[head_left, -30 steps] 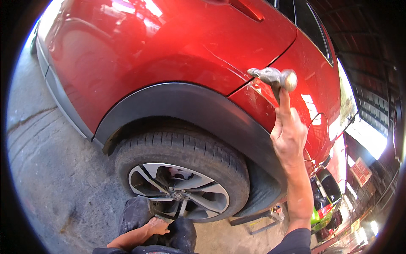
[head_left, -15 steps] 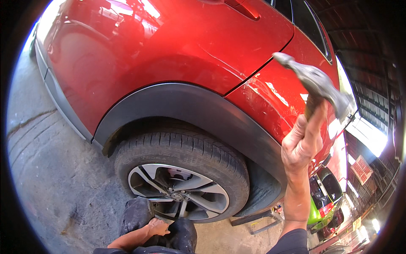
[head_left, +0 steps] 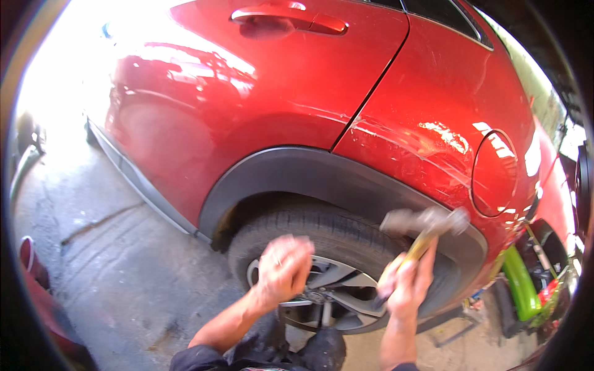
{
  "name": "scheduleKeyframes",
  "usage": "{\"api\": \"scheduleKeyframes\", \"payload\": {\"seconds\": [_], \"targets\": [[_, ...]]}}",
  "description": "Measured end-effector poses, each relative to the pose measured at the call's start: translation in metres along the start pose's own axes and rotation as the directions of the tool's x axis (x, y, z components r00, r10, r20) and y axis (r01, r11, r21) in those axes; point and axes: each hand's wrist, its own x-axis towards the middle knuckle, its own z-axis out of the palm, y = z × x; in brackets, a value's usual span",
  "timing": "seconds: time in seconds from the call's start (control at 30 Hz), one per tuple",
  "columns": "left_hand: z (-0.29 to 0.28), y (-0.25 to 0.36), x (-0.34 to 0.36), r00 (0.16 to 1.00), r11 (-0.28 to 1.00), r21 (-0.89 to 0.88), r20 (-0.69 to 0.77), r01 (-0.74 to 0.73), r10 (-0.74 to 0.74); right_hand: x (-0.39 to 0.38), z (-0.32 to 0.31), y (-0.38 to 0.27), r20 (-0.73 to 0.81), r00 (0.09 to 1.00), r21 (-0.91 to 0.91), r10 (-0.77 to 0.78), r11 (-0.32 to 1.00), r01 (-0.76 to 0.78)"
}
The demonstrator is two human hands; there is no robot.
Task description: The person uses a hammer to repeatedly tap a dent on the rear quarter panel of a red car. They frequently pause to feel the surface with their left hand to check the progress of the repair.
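Note:
My right hand (head_left: 408, 281) is wrapped round the light-coloured handle of a hammer (head_left: 421, 245). The hammer's metal head, smeared by motion, is in front of the black wheel-arch trim (head_left: 291, 162) of a red car. My left hand (head_left: 284, 269) is raised before the tyre (head_left: 309, 229), curled into a fist with its fingertips blurred; whatever it may hold is hidden. Scratches and scuffs mark the red rear panel (head_left: 402, 139), above the trim and right of the door seam. Both hands appear apart from the car.
The alloy wheel (head_left: 352, 281) is behind and between my hands, close above my knees. A round fuel flap (head_left: 495, 173) sits right of the scuffs. The door handle (head_left: 291, 18) is at the top. Bare concrete floor (head_left: 124, 266) spreads left; a bright green object (head_left: 521, 284) stands lower right.
My right hand has come down with the hammer from beside the scuffed panel to the wheel arch. My left hand has risen from my knee to the tyre. The view has shifted.

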Motion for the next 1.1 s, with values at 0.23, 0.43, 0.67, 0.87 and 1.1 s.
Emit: {"api": "scheduleKeyframes", "payload": {"seconds": [0.23, 0.43, 0.67, 0.87, 1.1], "targets": [[0.007, -0.036, 0.16, 0.994, 0.807, 0.583, 0.093, -0.099, 0.055, -0.175, -0.008, 0.094, 0.352, 0.707, -0.231, 0.614, 0.789, -0.57], [0.041, -0.033, 0.164, 0.996, 0.847, 0.525, 0.063, -0.08, 0.055, -0.237, -0.035, 0.097, 0.367, 0.614, -0.41, 0.699, 0.714, -0.568], [0.03, -0.035, 0.158, 0.986, 0.834, 0.534, 0.154, -0.134, 0.06, -0.228, -0.051, 0.084, 0.405, 0.557, -0.391, 0.725, 0.688, -0.611], [0.019, -0.039, 0.156, 0.984, 0.866, 0.476, 0.156, -0.154, 0.089, -0.22, -0.041, 0.076, 0.406, 0.608, -0.28, 0.683, 0.726, -0.628], [0.044, -0.03, 0.171, 0.995, 0.828, 0.552, 0.053, -0.1, 0.085, -0.19, -0.04, 0.084, 0.352, 0.704, -0.388, 0.617, 0.781, -0.49]]}}
